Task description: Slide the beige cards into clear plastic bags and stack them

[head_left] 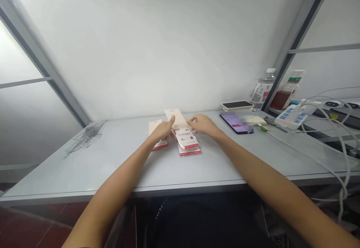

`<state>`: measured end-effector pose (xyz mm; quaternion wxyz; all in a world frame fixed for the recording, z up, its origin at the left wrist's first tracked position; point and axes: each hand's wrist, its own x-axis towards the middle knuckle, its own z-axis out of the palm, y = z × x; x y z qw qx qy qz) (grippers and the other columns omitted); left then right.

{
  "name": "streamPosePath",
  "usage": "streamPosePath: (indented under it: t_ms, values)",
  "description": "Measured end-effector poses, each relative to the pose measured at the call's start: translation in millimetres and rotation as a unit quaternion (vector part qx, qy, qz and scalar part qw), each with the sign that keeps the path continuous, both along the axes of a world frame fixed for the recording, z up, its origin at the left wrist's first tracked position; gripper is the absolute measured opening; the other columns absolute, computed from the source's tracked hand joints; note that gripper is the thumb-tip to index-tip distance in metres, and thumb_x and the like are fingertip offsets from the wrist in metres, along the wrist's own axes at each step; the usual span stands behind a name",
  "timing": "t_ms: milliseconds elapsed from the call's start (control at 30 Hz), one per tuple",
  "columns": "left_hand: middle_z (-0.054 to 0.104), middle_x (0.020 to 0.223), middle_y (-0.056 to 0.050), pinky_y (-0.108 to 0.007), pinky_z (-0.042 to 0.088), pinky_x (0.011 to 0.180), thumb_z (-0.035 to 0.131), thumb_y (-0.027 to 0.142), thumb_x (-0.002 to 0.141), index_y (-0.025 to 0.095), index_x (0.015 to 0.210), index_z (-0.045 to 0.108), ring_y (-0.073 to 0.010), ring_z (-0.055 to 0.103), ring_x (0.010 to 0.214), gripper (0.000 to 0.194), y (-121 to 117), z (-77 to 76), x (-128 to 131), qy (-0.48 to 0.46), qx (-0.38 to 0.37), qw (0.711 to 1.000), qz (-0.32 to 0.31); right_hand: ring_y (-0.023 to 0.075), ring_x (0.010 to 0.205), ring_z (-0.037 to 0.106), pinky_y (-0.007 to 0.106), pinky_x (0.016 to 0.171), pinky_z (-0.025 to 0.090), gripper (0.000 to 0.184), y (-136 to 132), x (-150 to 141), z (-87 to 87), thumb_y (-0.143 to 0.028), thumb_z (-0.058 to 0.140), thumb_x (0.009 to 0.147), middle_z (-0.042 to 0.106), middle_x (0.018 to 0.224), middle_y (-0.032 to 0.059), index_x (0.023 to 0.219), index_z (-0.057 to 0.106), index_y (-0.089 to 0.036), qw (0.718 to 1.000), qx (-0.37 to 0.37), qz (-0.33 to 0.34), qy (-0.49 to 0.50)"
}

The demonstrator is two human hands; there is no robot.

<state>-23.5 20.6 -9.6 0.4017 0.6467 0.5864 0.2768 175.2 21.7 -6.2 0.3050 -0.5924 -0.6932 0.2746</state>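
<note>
While both hands work at the far end of a stack of red-banded printed packets (188, 143), contact is confined to the edges, leaving the printed faces of the packets uncovered. The stack lies on a pale grey desktop (112, 154), its layers slightly offset rather than flush. The left hand (161, 132) sits over a single packet (159, 145), which lies just beside the stack, and its raised index finger (171, 119) meets a pale card (174, 117) projecting past the stack's far end. Whether that finger and the thumb grip the card cannot be determined from this view. The right hand (204, 124) is open, with its fingers (191, 122) loosely extended at the card's right edge; contact there is uncertain.

Farther right on the desktop are a smartphone (236, 123) with a blurred screen, a dark device (237, 105) on a white case, two plastic bottles (275, 88), a power strip (289, 117) and white cables (337, 139). Crumpled clear plastic (84, 137) lies well to the left.
</note>
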Motion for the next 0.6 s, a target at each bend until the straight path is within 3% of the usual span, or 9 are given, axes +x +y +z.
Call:
streamPosePath:
  t_ms: [167,267,333,433,533,600]
  values:
    - [0.061,0.051,-0.004,-0.025,0.032,0.043,0.055,0.064,0.065,0.019,0.077,0.064,-0.0156,0.050,0.041,0.048,0.4,-0.9,-5.0,0.118,0.065,0.991,-0.017,0.0180,0.050,0.061,0.028,0.051,0.044,0.033,3.5,8.4,1.4,-0.046,0.057,0.075,0.066,0.056,0.0073,0.062,0.060,-0.016,0.994,-0.069,0.037,-0.080]
    - [0.061,0.053,-0.004,-0.025,0.033,0.047,0.058,0.060,0.065,0.020,0.072,0.064,-0.0180,0.054,0.050,0.041,0.1,7.1,-9.4,0.154,0.099,0.983,0.013,0.0220,0.070,0.065,0.029,0.060,0.044,0.027,4.8,10.6,0.2,-0.045,0.058,0.075,0.068,0.070,0.0086,0.074,0.063,-0.018,0.983,-0.023,-0.020,-0.180]
    - [0.057,0.050,-0.005,-0.027,0.033,0.050,0.059,0.060,0.063,0.020,0.059,0.060,-0.0196,0.054,0.052,0.039,1.0,13.5,-15.7,0.188,0.116,0.973,0.071,0.0256,0.083,0.063,0.031,0.063,0.044,0.028,5.4,11.6,-1.5,-0.045,0.060,0.072,0.069,0.083,0.0111,0.080,0.064,-0.018,0.971,0.000,-0.058,-0.233]
    - [0.049,0.039,-0.005,-0.029,0.034,0.052,0.066,0.059,0.055,0.021,0.042,0.046,-0.0227,0.054,0.051,0.045,4.9,20.6,-30.8,0.236,0.077,0.956,0.158,0.0272,0.081,0.062,0.032,0.062,0.043,0.034,5.0,12.1,-2.8,-0.049,0.064,0.068,0.069,0.084,0.0128,0.079,0.064,-0.017,0.970,-0.041,-0.036,-0.238]
    - [0.047,0.037,-0.006,-0.030,0.036,0.053,0.071,0.057,0.049,0.022,0.039,0.042,-0.0267,0.056,0.056,0.047,10.9,21.4,-46.1,0.250,0.039,0.952,0.174,0.0230,0.070,0.063,0.029,0.059,0.043,0.035,4.4,12.4,-0.9,-0.052,0.063,0.068,0.068,0.067,0.0088,0.077,0.064,-0.018,0.973,-0.077,0.012,-0.215]
    - [0.049,0.039,-0.007,-0.031,0.037,0.056,0.073,0.055,0.046,0.022,0.040,0.043,-0.0302,0.059,0.064,0.045,14.9,18.5,-51.5,0.259,0.006,0.951,0.171,0.0229,0.073,0.063,0.029,0.060,0.043,0.036,6.2,15.1,1.3,-0.053,0.058,0.072,0.068,0.070,0.0091,0.080,0.064,-0.018,0.971,-0.060,-0.011,-0.232]
